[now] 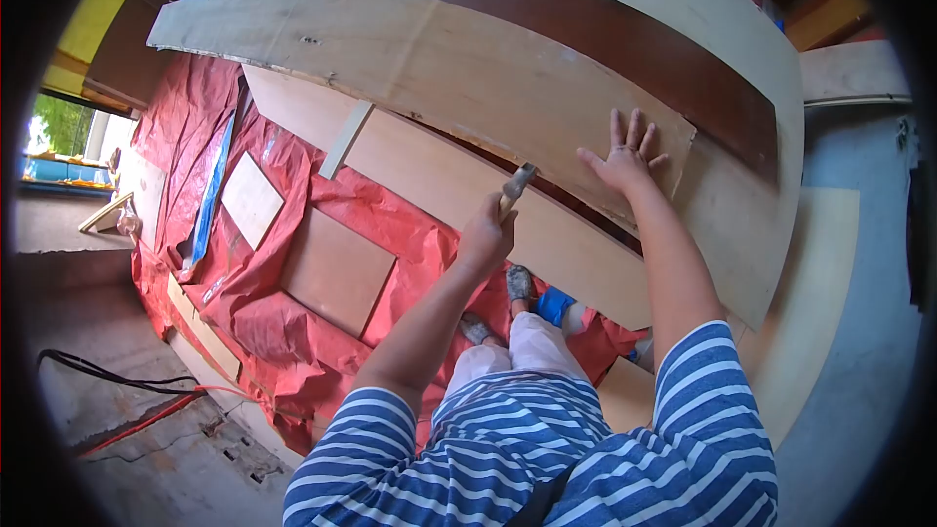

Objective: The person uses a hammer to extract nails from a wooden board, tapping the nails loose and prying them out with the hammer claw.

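My left hand [487,237] is closed around the handle of a hammer [517,185]. The hammer's metal head is beside the near edge of a long light plywood board [390,49]. Fingers spread, my right hand [626,161] lies flat on that board close to its right end. Behind it a dark red-brown board [605,34] shows, on top of a wide pale sheet [727,195]. A dark gap runs between the long board and a lower pale board [468,176] on the near side.
Crumpled red sheeting [264,322] covers the floor at the left. On it lie a square brown panel [339,268], a small pale panel [252,200] and a blue strip [213,190]. Black cables [107,373] are at the lower left. My feet [519,283] stand by the lower board.
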`<action>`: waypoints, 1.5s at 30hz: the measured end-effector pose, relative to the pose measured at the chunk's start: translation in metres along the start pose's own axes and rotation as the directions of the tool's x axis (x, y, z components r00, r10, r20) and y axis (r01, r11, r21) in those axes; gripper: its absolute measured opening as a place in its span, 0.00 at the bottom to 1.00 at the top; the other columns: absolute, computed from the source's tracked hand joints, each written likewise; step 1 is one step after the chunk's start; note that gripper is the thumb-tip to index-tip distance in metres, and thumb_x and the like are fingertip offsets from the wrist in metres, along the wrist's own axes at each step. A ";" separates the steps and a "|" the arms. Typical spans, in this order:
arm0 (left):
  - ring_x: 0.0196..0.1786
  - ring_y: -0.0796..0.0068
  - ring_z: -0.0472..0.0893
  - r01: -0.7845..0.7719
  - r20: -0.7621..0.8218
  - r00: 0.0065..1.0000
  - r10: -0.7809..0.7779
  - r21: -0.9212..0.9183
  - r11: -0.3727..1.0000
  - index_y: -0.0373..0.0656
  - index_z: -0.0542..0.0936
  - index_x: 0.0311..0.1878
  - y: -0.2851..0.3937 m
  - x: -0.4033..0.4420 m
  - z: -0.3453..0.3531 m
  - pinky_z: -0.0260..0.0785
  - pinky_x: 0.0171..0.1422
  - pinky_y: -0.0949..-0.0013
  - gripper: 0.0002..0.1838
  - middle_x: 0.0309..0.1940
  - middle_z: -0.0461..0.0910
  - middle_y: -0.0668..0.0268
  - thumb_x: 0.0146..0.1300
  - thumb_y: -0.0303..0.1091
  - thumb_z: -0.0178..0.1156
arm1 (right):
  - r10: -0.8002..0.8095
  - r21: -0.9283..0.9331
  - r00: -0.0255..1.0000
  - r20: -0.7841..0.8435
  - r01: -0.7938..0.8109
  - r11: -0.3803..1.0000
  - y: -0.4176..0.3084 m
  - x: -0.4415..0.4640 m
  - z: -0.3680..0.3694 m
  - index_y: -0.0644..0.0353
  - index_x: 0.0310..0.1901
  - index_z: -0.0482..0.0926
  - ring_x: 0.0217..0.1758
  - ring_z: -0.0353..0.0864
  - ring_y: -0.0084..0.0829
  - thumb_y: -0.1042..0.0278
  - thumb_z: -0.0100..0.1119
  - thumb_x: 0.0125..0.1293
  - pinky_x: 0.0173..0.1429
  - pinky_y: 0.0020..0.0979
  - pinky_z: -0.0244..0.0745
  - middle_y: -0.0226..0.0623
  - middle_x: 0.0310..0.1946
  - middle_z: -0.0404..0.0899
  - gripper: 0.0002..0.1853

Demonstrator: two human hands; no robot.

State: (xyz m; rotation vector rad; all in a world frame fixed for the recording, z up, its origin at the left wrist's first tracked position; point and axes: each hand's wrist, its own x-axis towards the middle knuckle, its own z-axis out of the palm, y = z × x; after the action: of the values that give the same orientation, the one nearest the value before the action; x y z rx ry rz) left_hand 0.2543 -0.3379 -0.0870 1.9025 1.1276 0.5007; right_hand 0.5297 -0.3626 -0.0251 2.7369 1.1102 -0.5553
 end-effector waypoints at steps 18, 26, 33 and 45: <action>0.38 0.43 0.85 -0.017 0.408 0.889 -0.209 0.485 0.874 0.34 0.67 0.55 0.051 0.043 -0.031 0.74 0.45 0.42 0.19 0.30 0.82 0.42 0.68 0.34 0.59 | -0.029 0.035 1.000 0.012 0.028 0.999 0.002 -0.006 -0.008 0.37 0.82 0.31 0.85 0.15 0.51 0.23 0.52 0.63 0.73 0.80 0.23 0.35 0.83 0.17 0.57; 0.29 0.61 0.87 -0.219 0.603 0.524 -0.602 0.778 0.590 0.24 0.71 0.54 0.158 0.111 -0.043 0.79 0.27 0.62 0.17 0.30 0.84 0.52 0.65 0.24 0.50 | -0.032 0.044 0.998 0.052 0.030 0.999 0.004 -0.008 -0.014 0.36 0.82 0.32 0.85 0.14 0.50 0.24 0.54 0.62 0.73 0.80 0.21 0.34 0.83 0.16 0.57; 0.21 0.69 0.81 0.236 0.492 0.769 -0.408 0.375 0.897 0.35 0.69 0.51 0.094 0.065 -0.059 0.77 0.23 0.65 0.19 0.25 0.78 0.59 0.72 0.42 0.60 | -0.064 0.100 0.997 0.049 0.058 0.993 0.013 -0.008 -0.018 0.36 0.82 0.32 0.85 0.14 0.52 0.24 0.55 0.62 0.72 0.80 0.19 0.36 0.83 0.17 0.58; 0.22 0.64 0.82 0.507 0.326 0.791 -0.518 0.127 0.853 0.26 0.69 0.51 0.088 0.025 -0.037 0.77 0.23 0.61 0.25 0.24 0.80 0.56 0.65 0.38 0.67 | -0.082 0.127 0.994 0.074 0.073 0.989 0.011 -0.017 -0.032 0.40 0.82 0.33 0.84 0.13 0.54 0.25 0.56 0.62 0.72 0.79 0.18 0.40 0.83 0.16 0.58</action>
State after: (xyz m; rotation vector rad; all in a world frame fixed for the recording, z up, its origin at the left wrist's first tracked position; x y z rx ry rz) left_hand 0.2870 -0.3206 0.0038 1.5324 1.3430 -0.1615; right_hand 0.5352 -0.3735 0.0113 2.7571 1.2060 -0.7613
